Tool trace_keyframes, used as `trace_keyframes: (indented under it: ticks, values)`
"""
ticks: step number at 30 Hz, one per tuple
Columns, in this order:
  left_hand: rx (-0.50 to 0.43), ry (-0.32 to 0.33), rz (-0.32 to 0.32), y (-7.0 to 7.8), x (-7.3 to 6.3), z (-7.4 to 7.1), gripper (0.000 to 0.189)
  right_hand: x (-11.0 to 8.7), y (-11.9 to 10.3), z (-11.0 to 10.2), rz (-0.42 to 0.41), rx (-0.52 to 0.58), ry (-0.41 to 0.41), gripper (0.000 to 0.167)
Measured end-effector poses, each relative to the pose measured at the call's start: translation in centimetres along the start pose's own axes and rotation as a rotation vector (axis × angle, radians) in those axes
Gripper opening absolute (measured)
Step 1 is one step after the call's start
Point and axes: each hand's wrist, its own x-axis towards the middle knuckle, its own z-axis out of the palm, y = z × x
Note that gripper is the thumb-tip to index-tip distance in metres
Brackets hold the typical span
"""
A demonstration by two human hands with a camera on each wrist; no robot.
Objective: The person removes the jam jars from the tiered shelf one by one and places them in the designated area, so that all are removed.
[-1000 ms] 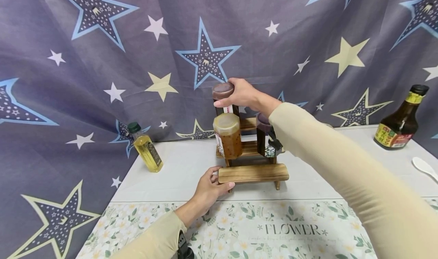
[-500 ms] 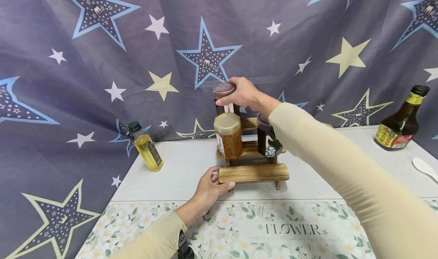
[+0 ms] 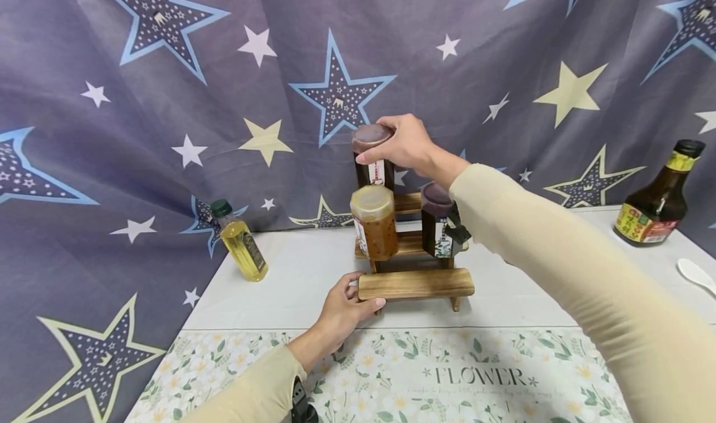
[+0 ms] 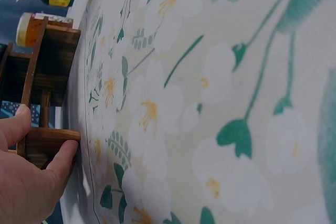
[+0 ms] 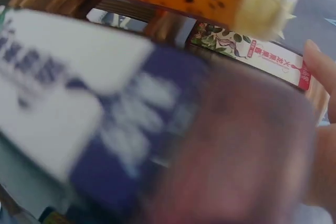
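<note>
Right hand [image 3: 407, 142]: fingers and thumb grip the top of a dark jar, round its lid.
Dark jar [image 3: 365, 173]: directly under the right fingers, upright, at the stand's top tier; its base is hidden, so contact with the wood cannot be told.
Left hand [image 3: 342, 310]: fingers and thumb grip the left end of the lowest shelf.
Good handling: hold the dark jar level, move it straight and slowly; firm pressure from the left fingers should steady the wooden stand [image 3: 416, 284].
Amber jar [image 3: 380, 233]: just below and in front of the right fingers; a knock seems the main risk.
Purple-lidded jar [image 3: 436, 224]: under the right wrist, so a high forearm looks wise.
Desk [image 3: 304, 280]: white beneath the stand, with floral cloth [image 3: 391, 348] nearer the person, below the left fingers.
Oil bottle [image 3: 243, 252]: left of both hands.
Sauce bottle [image 3: 649, 209], white spoon [image 3: 695, 272]: well right of the right fingers.
Star-patterned curtain [image 3: 224, 131]: behind everything.
</note>
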Motion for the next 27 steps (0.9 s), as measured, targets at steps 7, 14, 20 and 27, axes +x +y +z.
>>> trace_keyframes:
  ticks: [7, 14, 20, 27]
  values:
    - [0.007, -0.004, 0.003, 0.1, -0.1, 0.1, 0.074, -0.7, -0.9, -2.7, -0.034, -0.03, 0.061, 0.055]
    - [0.011, -0.002, 0.003, 0.0, -0.1, 0.0, 0.075, -1.5, -1.0, -5.3, -0.009, -0.053, 0.086, 0.068]
    - [0.008, -0.002, -0.001, 0.0, -0.2, 0.0, 0.076, -2.5, -0.3, -7.8, 0.017, -0.028, 0.092, 0.07]
    - [0.012, -0.003, -0.002, 0.2, -0.3, 0.0, 0.076, -4.1, 1.4, -11.3, 0.041, -0.078, 0.133, 0.078]
